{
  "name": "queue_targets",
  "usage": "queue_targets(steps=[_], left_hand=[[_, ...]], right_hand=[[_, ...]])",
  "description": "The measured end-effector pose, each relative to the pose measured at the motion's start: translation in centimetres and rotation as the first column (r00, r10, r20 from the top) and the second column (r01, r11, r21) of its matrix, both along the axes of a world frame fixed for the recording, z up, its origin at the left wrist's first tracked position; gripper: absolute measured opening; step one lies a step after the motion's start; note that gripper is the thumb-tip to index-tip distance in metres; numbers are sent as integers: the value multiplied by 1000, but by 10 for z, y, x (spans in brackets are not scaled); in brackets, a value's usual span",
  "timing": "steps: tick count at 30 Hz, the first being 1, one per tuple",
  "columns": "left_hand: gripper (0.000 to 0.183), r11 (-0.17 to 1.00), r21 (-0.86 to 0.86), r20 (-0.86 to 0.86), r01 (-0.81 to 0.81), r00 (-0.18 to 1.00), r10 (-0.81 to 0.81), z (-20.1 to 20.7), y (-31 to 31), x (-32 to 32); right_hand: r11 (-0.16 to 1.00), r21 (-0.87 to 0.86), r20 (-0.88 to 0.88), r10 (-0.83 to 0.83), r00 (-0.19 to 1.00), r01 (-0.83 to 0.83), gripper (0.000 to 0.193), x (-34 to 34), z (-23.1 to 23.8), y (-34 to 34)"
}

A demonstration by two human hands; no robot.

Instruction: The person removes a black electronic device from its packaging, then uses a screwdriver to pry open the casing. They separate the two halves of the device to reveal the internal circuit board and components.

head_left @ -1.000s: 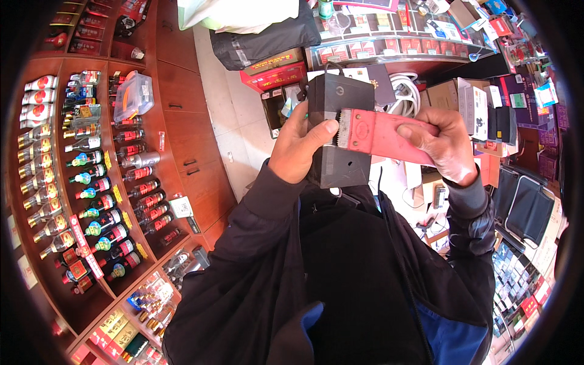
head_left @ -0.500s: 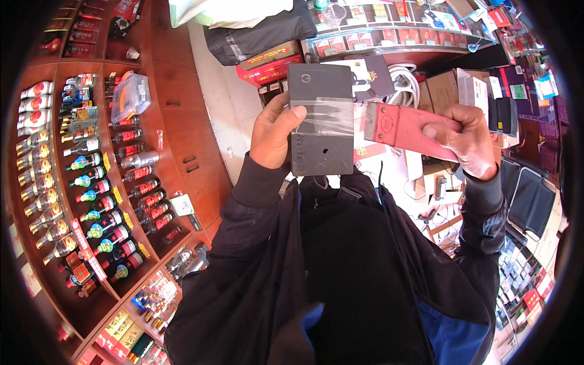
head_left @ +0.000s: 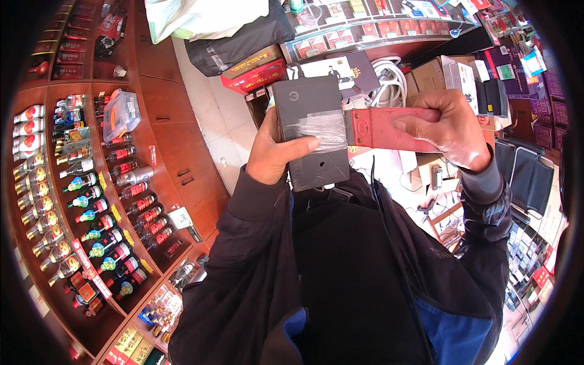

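Note:
My left hand (head_left: 274,146) grips a flat black rectangular case (head_left: 313,171) by its left side, thumb pressed across the front. Clear, wrinkled tape (head_left: 322,131) runs over the middle of the case. In my right hand (head_left: 450,128) is a red flat-handled scraper (head_left: 389,126), held level with its thumb on top. The scraper's dark metal end meets the right edge of the case beside the tape; whether it presses in or only touches, I cannot tell. Both things are held up in front of my chest.
Wooden shelves with rows of bottles (head_left: 140,190) line the left. Ahead stands a glass display counter (head_left: 365,36) of small packs, with a black bag (head_left: 243,45) and red box (head_left: 255,78) beside it. A coiled white cable (head_left: 390,82) and a black chair (head_left: 524,176) are at right.
The scraper has moved left and levelled out, closing the gap to the case's right edge. The case has shifted slightly left and down, and my left thumb now reaches further across it.

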State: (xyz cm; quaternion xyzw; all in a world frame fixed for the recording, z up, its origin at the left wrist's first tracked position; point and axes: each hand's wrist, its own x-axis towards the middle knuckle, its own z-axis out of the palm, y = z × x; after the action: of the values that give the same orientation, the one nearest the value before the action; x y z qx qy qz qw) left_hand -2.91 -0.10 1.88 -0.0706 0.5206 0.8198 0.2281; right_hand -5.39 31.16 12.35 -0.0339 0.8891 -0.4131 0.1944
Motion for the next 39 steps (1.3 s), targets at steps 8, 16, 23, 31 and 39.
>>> queue_targets(steps=[8,16,23,31,39], left_hand=[[89,994,110,-4,-17,1000,18,-17,-6,5],[77,982,183,-57,-37,997,48,8,-17,2],[83,989,137,-68,-49,996,59,5,-27,-8],[83,973,191,46,-128,992,121,-21,-54,13],[86,928,220,118,-302,952,282,-22,-72,30]], right_hand=[[961,245,-123,164,979,-130,41,-2,-10,-9],[604,746,-3,424,906,-281,43,8,-131,-5],[931,366,-271,89,958,17,39,-3,-173,9],[886,-138,-435,-457,776,444,33,-93,-199,51],[647,542,-592,-158,790,536,27,-256,-264,103]])
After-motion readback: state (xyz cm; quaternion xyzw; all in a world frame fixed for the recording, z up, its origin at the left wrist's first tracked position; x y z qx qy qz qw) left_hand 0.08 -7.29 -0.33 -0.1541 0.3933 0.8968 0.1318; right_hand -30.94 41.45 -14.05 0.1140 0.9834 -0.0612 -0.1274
